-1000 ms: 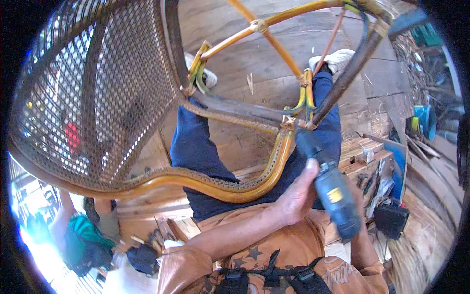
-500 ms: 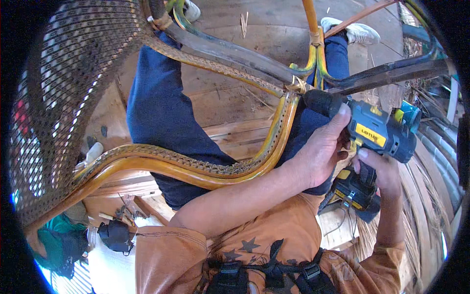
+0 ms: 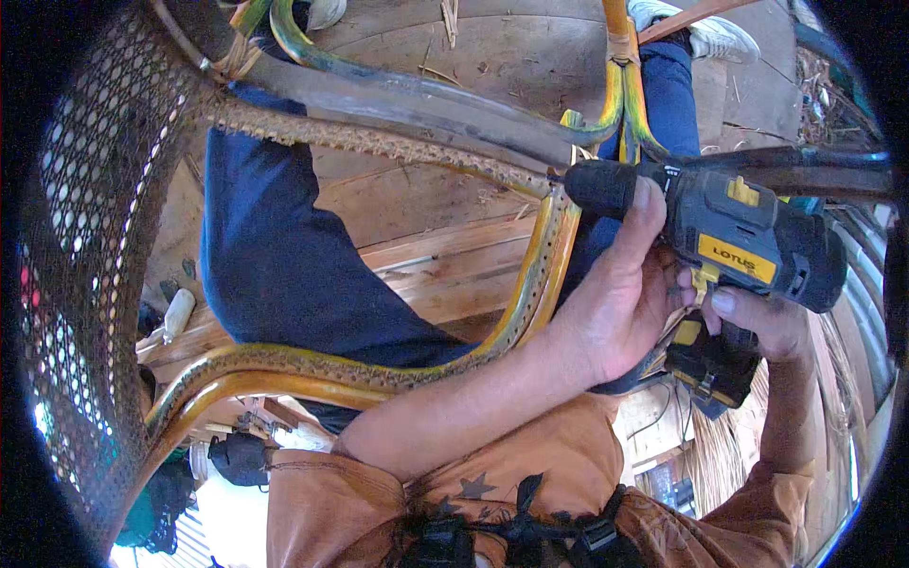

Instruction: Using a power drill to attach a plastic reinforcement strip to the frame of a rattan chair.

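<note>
Grey-and-yellow plastic on the cordless drill (image 3: 734, 222), just one of those, sitting right of centre with its long axis mostly left-right, back end a bit lower than the nose. Key thing is where that black chuck (image 3: 597, 186) points: left, at the corner (image 3: 557, 193) of the rattan-looking frame (image 3: 284, 379), where the curved yellow rail (image 3: 542, 265) runs into the holed strip (image 3: 379, 144). They're super close, but I can't tell if they touch, or whether there's a bit in the chuck. That corner is up and to the left of both hands, and the left hand (image 3: 615, 308) is nearer. It's half curled, thumb laid along the nose end, fingers tucked partly out of sight around the drill. Right hand (image 3: 781, 327) is wrapped round the handle, thumb showing just above the battery (image 3: 715, 369); can't see all its fingers. Count on the frame: one rail, one holed strip, one grey-brown crossbar (image 3: 426, 106) above it, one woven mesh panel (image 3: 95, 218) way off left. Past that, two legs in blue trousers (image 3: 284, 256), two pale shoes (image 3: 724, 36) (one mostly cut off), one whitish bottle (image 3: 178, 315) off by the left leg, all over one wooden floor (image 3: 530, 57).
</note>
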The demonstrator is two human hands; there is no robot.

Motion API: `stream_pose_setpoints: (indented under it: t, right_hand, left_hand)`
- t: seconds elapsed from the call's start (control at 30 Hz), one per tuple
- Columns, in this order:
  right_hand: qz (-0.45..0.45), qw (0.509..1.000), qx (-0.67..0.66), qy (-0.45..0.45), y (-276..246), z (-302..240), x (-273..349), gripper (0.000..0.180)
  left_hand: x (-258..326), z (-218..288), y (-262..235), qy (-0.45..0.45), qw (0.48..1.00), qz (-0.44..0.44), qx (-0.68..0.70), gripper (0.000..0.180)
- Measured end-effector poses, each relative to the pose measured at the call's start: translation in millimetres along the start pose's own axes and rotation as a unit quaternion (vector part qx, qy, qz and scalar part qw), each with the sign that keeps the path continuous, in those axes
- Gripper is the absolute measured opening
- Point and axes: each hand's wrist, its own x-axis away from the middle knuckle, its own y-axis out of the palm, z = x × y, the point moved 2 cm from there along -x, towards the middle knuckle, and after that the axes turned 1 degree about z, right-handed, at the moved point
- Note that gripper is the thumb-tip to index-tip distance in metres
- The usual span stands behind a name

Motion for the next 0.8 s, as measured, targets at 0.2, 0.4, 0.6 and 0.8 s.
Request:
stream_pose_setpoints:
  t: [0.2, 0.4, 0.6, 0.8]
  right_hand:
    - [-0.044, 0.998, -0.011, 0.036, 7, -27, -17, 0.058]
    - [-0.068, 0.995, 0.003, 0.072, 7, -35, -32, 0.057]
    - [-0.070, 0.993, 0.020, 0.088, 14, -42, -38, 0.050]
    - [-0.080, 0.993, 0.039, 0.081, 19, -44, -42, 0.045]
  left_hand:
    - [-3, 13, 5, 0.033, 0.999, 0.023, 0.026, 0.058]
    - [-4, 24, 7, 0.052, 0.997, 0.052, 0.037, 0.057]
    - [-6, 26, -2, 0.051, 0.997, 0.027, 0.050, 0.058]
    - [-5, 27, -7, 0.059, 0.996, 0.046, 0.053, 0.058]
